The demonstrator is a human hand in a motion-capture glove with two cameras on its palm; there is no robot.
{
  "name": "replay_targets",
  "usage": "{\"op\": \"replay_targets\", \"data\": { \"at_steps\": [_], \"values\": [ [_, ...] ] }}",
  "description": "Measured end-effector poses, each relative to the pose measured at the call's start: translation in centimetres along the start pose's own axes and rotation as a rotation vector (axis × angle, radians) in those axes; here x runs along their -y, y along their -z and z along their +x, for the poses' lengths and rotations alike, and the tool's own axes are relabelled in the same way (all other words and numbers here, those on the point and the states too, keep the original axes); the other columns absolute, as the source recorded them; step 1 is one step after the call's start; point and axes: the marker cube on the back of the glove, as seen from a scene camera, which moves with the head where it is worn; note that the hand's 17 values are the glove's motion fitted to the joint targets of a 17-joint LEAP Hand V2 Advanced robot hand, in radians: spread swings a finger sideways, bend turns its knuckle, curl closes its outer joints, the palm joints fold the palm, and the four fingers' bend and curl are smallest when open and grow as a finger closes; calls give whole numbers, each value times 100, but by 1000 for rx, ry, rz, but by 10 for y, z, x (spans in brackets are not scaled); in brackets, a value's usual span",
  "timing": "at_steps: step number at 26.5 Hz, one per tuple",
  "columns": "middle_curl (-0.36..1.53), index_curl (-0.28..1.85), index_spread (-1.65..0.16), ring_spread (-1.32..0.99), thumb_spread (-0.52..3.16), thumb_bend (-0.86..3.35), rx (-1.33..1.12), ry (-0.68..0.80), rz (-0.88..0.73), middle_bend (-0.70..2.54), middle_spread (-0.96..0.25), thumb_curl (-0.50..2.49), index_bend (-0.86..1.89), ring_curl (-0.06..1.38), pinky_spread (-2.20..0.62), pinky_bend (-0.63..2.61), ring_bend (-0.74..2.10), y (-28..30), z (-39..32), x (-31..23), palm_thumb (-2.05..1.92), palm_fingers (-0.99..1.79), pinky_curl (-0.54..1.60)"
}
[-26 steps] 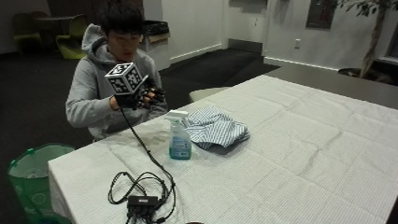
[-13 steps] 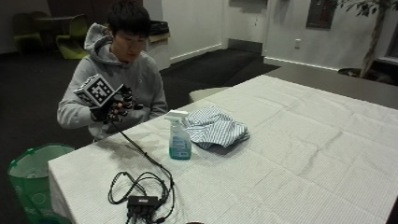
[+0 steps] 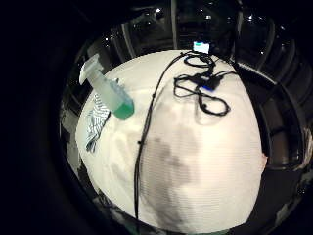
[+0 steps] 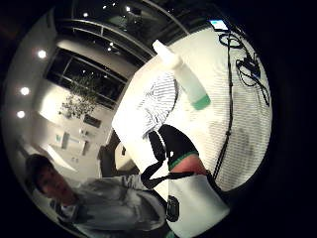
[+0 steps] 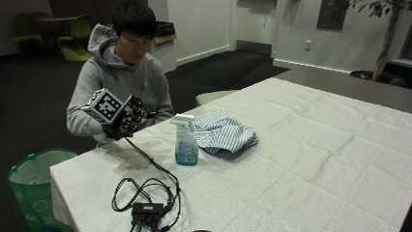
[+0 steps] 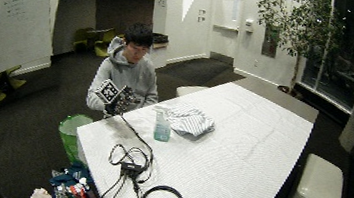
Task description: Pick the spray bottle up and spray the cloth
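Now, my black-gloved right hand hovers with fingers loosely curled, holding nothing | clear teal-liquid spray bottle upright ahead | striped crumpled cloth just beyond it

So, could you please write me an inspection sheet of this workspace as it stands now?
Surface: table under a white cloth cover, a shadow near the person's edge.
Job's things: spray bottle upright, holding blue-green liquid, untouched; striped cloth crumpled right beside it.
Clutter: nothing seen.
Grippers: gloved right hand raised over the table's near edge, short of the bottle, holding nothing; fingers loosely curled.
Cables: black cable runs from the glove to a small black box, looped on the table.
Surroundings: green bin beside the table, potted tree by the far wall.
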Motion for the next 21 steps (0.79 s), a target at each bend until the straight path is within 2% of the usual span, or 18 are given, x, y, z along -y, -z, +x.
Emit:
{"op": "replay_targets", "data": {
  "at_steps": [4,12,21],
  "values": [
    [30,14,-33,8,96,-8,25,-25,-25,18,2,30,9,24,24,59,30,-14,2,10,51,-9,35],
    [31,13,-33,8,92,-4,230,-102,-47,20,3,30,8,24,24,57,30,-47,3,33,48,-8,34],
    [32,11,-33,8,91,-3,297,-123,-55,21,4,30,7,25,24,58,32,-75,-4,51,49,-8,34]
  ]
}}
